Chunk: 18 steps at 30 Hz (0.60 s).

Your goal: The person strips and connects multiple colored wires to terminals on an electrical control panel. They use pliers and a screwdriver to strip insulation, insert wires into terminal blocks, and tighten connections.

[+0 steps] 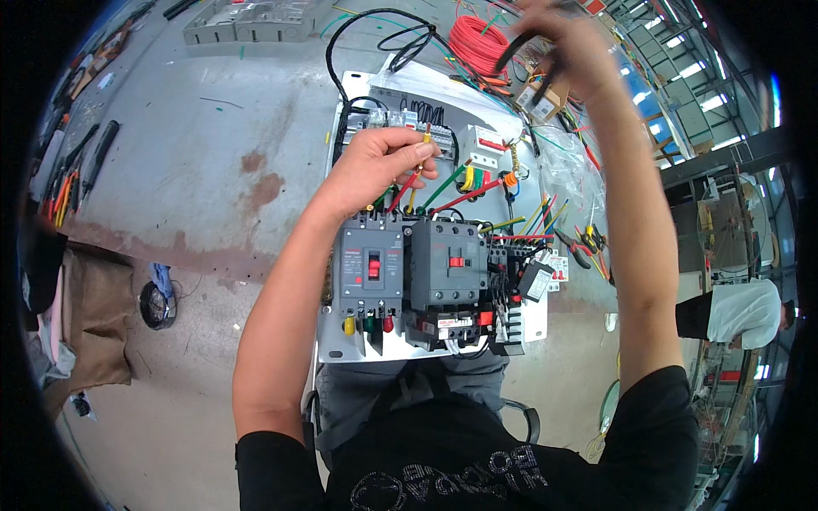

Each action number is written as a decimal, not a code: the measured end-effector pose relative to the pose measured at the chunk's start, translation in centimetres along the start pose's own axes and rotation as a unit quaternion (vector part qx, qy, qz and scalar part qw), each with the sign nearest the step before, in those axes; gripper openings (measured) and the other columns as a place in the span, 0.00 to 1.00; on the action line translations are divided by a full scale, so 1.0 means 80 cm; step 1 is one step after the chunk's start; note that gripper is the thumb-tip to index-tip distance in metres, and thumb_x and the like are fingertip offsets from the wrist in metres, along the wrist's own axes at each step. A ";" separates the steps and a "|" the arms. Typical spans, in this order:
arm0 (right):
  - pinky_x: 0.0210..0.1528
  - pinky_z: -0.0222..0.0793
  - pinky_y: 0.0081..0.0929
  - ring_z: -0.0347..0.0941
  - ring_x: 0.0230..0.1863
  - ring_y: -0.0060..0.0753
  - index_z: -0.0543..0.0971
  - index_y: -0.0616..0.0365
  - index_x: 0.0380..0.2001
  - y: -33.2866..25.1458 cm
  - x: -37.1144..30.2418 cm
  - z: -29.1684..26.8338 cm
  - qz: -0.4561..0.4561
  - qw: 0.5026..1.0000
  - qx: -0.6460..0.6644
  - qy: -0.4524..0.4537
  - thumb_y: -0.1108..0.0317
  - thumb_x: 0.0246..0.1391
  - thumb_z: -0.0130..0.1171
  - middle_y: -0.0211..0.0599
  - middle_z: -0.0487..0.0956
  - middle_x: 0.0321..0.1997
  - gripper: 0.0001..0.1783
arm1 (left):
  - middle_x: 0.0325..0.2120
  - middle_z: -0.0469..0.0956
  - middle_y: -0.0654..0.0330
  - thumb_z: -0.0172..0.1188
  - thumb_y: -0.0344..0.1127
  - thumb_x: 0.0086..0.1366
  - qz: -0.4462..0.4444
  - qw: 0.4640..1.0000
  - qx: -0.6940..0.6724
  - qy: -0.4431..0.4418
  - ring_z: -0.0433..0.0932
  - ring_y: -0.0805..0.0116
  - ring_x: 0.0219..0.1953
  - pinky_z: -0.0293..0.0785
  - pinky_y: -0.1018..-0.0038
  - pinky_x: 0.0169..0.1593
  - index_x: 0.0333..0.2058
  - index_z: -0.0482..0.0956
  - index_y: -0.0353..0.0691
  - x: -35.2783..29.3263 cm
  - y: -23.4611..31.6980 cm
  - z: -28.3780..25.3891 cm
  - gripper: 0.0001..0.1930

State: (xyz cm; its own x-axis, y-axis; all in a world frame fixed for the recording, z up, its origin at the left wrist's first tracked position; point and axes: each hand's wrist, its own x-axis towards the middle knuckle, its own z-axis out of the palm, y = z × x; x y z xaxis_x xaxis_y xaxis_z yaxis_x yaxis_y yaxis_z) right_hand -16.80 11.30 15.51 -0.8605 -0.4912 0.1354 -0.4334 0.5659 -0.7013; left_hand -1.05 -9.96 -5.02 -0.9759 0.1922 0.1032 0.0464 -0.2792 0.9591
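My left hand (379, 166) is closed in a pinch over the panel. It grips the end of a red wire (409, 183), and a short yellow piece with a thin tip shows above the thumb. Below that hand sits a grey circuit breaker (372, 264) with a red toggle, and beside it a dark grey contactor (447, 262). Raised at the upper right, my right hand (567, 43) is smeared by motion. Its fingers are wrapped round a black-handled tool (516, 53) whose exact kind is blurred. Green, yellow and red wires (460, 198) rise between the devices.
The white mounting plate (532, 319) overhangs the grey bench (281, 119) edge above my lap. Behind lie a red wire coil (477, 44) and a black cable loop (409, 38). Pliers (575, 249) rest at right, hand tools (100, 157) at left. Another person (741, 313) is far right.
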 end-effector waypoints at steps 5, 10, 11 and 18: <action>0.41 0.83 0.21 0.83 0.48 0.28 0.78 0.60 0.56 0.009 -0.019 -0.074 -0.066 0.979 0.195 0.008 0.61 0.69 0.58 0.33 0.83 0.44 0.19 | 0.40 0.85 0.58 0.60 0.40 0.75 0.008 0.999 0.046 -0.026 0.85 0.68 0.45 0.82 0.71 0.47 0.49 0.83 0.34 -0.006 0.008 -0.011 0.14; 0.44 0.85 0.22 0.83 0.47 0.27 0.78 0.64 0.57 0.051 -0.116 -0.013 0.089 0.980 0.151 -0.091 0.56 0.72 0.55 0.39 0.84 0.44 0.22 | 0.42 0.86 0.58 0.63 0.40 0.72 0.068 0.994 0.086 0.030 0.83 0.69 0.47 0.79 0.72 0.51 0.52 0.83 0.34 -0.042 0.042 0.000 0.17; 0.45 0.85 0.23 0.83 0.49 0.29 0.77 0.64 0.57 0.068 -0.129 -0.013 0.125 0.972 0.161 -0.114 0.57 0.72 0.55 0.38 0.84 0.44 0.22 | 0.40 0.86 0.59 0.66 0.37 0.69 0.109 0.982 0.116 0.101 0.83 0.70 0.43 0.78 0.74 0.48 0.50 0.83 0.34 -0.050 0.045 0.011 0.16; 0.43 0.86 0.26 0.83 0.47 0.28 0.78 0.64 0.55 0.167 -0.191 -0.035 0.204 0.957 0.199 -0.048 0.56 0.71 0.56 0.39 0.85 0.43 0.21 | 0.35 0.86 0.56 0.68 0.34 0.65 0.129 0.884 0.438 0.098 0.82 0.70 0.34 0.77 0.73 0.40 0.46 0.85 0.31 -0.085 0.067 0.110 0.14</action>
State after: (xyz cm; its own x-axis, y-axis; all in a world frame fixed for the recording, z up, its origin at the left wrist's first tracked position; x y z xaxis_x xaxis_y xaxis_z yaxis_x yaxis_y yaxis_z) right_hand -10.23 28.23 6.02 -0.8997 -0.3517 -0.2585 0.0870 0.4360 -0.8958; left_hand 7.69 -4.49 1.71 -0.9233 0.0372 0.3824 0.3355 0.5630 0.7553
